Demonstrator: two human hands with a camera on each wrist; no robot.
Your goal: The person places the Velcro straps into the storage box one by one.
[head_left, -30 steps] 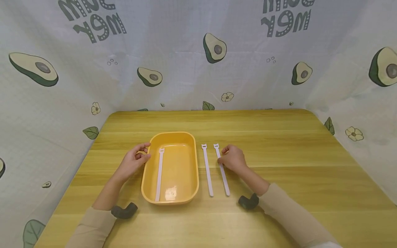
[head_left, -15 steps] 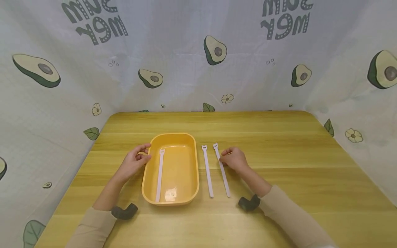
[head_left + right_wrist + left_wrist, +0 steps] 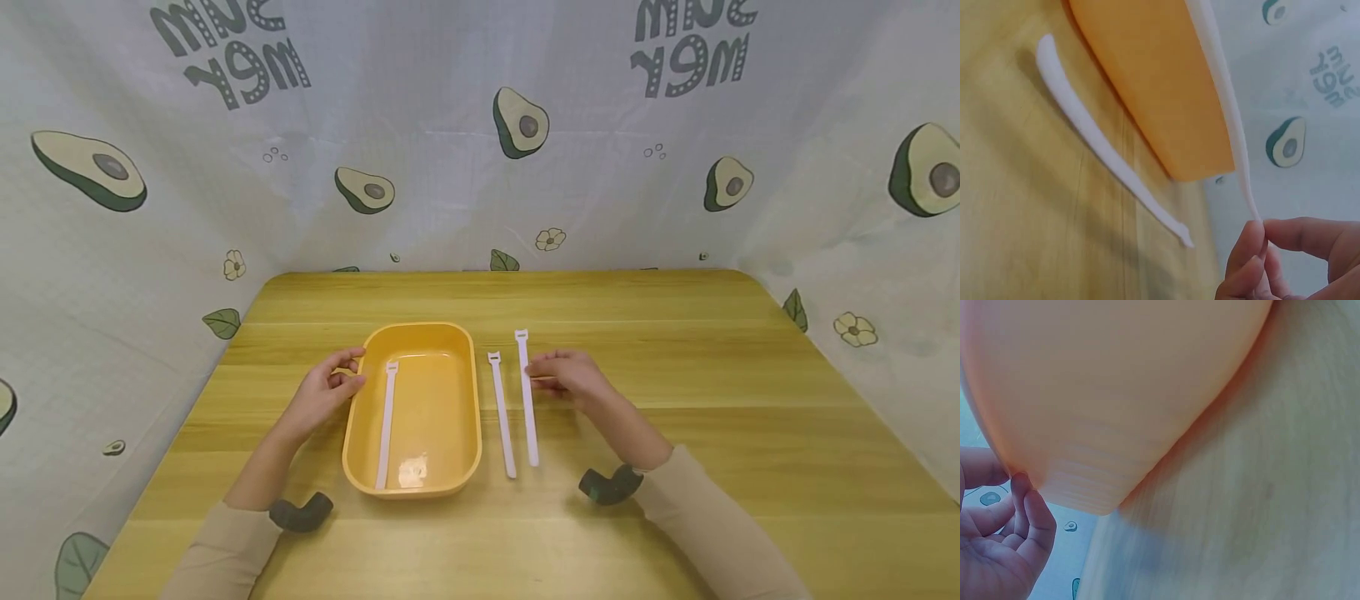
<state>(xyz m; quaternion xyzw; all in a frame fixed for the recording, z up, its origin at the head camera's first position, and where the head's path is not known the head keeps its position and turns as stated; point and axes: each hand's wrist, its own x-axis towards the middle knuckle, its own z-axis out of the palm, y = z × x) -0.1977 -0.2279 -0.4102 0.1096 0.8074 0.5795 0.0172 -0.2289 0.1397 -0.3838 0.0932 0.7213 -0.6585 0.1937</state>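
Observation:
In the head view, my right hand (image 3: 573, 379) pinches a white hook-and-loop cable tie (image 3: 528, 408) between thumb and fingers. The tie is lifted off the table; in the right wrist view it (image 3: 1229, 106) stretches away from the fingertips. A second white cable tie (image 3: 503, 425) lies on the table, between the held one and the yellow tray (image 3: 478, 408). Inside the tray, toward its left side, lies another white tie (image 3: 387, 425). My left hand (image 3: 322, 396) holds the tray's left rim with curled fingers; the left wrist view shows the fingertips at the rim.
The wood-grain table (image 3: 675, 350) reaches back to a pale curtain (image 3: 450, 117) printed with avocados, which also hangs at both sides. A dark curved wrist piece (image 3: 302, 511) sits below the left wrist, and a similar one (image 3: 611, 485) below the right.
My right hand has raised the cable tie from the table, and it has swung straighter and shifted slightly left and away from me. The left hand and tray stay in place.

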